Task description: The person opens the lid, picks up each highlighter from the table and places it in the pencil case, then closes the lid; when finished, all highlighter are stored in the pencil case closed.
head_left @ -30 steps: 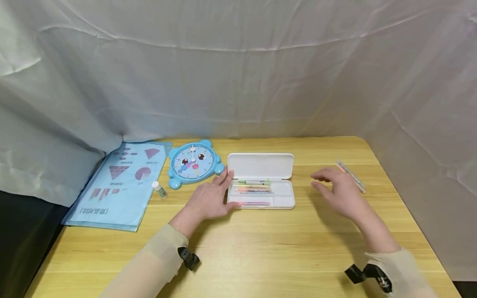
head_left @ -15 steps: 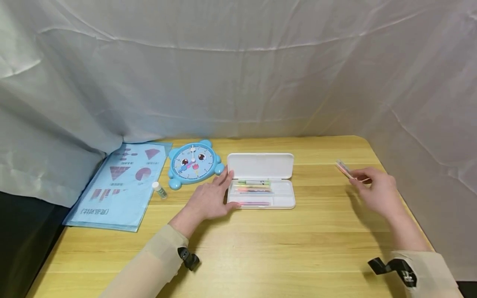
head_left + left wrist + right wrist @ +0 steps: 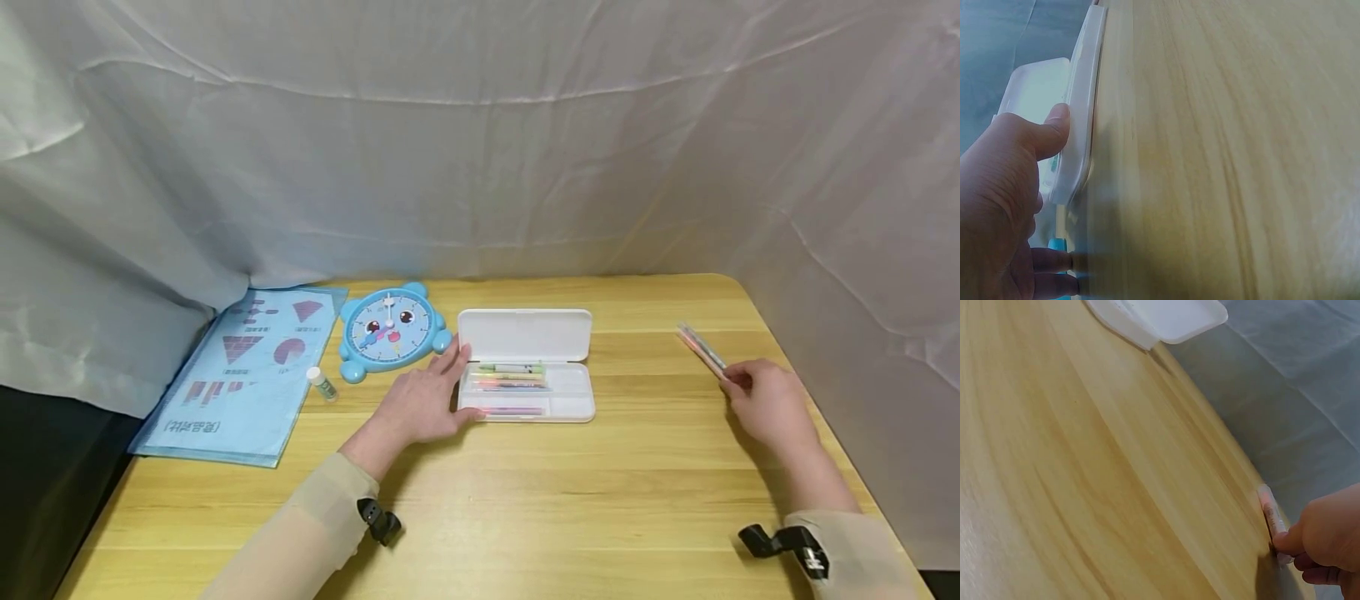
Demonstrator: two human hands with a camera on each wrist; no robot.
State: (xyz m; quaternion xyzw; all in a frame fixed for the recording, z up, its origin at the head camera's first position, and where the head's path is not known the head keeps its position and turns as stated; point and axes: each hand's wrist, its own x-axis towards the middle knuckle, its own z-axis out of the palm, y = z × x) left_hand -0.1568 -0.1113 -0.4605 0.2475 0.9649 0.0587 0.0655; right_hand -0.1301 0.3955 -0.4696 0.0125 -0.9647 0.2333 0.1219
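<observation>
A white pencil case (image 3: 573, 406) lies on the table with its lid (image 3: 525, 335) raised at the back. Several coloured pens (image 3: 512, 377) sit inside, and one purple pen (image 3: 513, 410) lies in the front compartment. My left hand (image 3: 420, 402) rests spread at the case's left end, thumb on the front edge (image 3: 1057, 125), straight fingers reaching toward the hinge. On the right, my right hand (image 3: 772, 406) pinches the near end of slim pens (image 3: 701, 347), one reddish and one greyish, lying side by side. Their far ends point away toward the curtain; the near ends are hidden by the fingers.
A blue toy clock (image 3: 392, 327) with a cartoon face lies left of the case. Beside it are a white-capped glue stick (image 3: 322, 384) and a blue document folder (image 3: 240, 375). Grey curtain (image 3: 480, 167) hangs behind the table (image 3: 562, 508) and at both sides.
My right hand has moved right and then slightly toward me, and it now pinches the near end of the pens. My left hand and the pencil case have stayed still.
</observation>
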